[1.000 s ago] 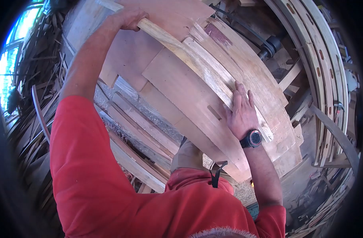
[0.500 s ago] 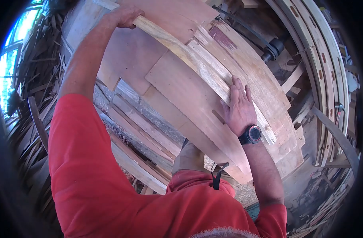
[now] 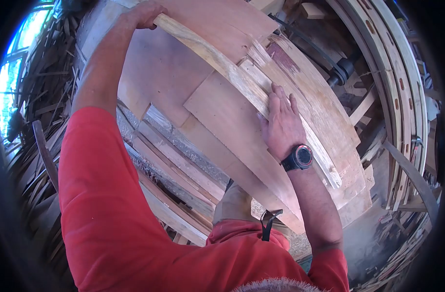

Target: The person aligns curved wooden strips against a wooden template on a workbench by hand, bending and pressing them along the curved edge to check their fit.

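A long pale wooden strip (image 3: 208,52) runs diagonally over flat brown boards (image 3: 222,109). At the upper left, my left hand (image 3: 147,14) is wrapped round the strip, with its fingers curled over the edge. My right hand (image 3: 283,124) lies flat on the strip's lower right part, fingers stretched forward and the thumb apart. A dark watch (image 3: 300,156) sits on my right wrist. Part of the strip is hidden under each hand.
Curved slotted wooden pieces (image 3: 402,97) stand at the right. A black round fitting (image 3: 344,68) is beyond the boards. Long planks (image 3: 176,165) lie at lower left, scrap strips (image 3: 33,97) are piled at far left, and a bright window (image 3: 11,82) is behind them.
My left hand has moved up and left along the strip. My right hand has shifted up and left, so more of the strip's lower end shows below it.
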Tool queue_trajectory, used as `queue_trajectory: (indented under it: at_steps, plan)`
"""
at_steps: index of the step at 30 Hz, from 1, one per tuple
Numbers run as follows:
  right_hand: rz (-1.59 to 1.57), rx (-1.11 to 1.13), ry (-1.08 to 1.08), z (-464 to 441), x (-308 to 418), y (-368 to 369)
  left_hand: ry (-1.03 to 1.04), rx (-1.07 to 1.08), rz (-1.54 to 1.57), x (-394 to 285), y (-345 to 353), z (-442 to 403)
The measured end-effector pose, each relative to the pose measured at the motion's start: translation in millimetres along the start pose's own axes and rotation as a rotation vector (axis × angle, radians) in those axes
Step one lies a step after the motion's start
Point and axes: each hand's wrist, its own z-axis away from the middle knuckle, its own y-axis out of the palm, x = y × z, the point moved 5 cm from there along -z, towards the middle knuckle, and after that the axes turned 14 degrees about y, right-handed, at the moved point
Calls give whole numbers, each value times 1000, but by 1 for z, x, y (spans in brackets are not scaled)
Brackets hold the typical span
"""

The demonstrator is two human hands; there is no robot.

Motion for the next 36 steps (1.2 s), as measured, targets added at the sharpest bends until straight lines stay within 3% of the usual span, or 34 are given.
queue_trajectory:
  at_steps: [8,13,15,17,18,20,21,23,24,27,29,32,35,36]
  plan:
    - [14,-43,-48,-43,50,12,-173,-14,-52,81,33,23]
    - [25,-49,-47,-65,71,19,-386,-74,22,85,24,33]
    - [26,-64,-66,-71,83,22,-344,-48,-6,92,36,38]
    - [24,-85,-80,-78,89,24,-519,-227,-196,138,80,41]
    - [32,-90,-86,-84,92,26,-523,-222,-196,151,103,40]
    - [47,-93,-87,-88,94,25,-461,-553,-500,150,119,37]
    - [44,-98,-89,-91,96,25,-460,-557,-500,135,113,35]
    - [38,-100,-95,-93,101,26,-527,-861,-306,69,83,50]
    - [58,-97,-102,-93,103,30,-525,-862,-307,47,85,53]
    - [75,-121,-108,-92,116,33,-729,-1307,603,-1,112,73]
    - [66,-135,-117,-90,130,40,-766,-1400,1090,-54,128,71]
    - [95,-167,-130,-89,140,49,-866,-1239,1438,-133,124,48]
    - [95,-203,-151,-94,139,40,-789,-1401,1683,-160,105,32]
    - [0,-99,-129,-98,137,30,-789,-1414,1677,-159,99,32]
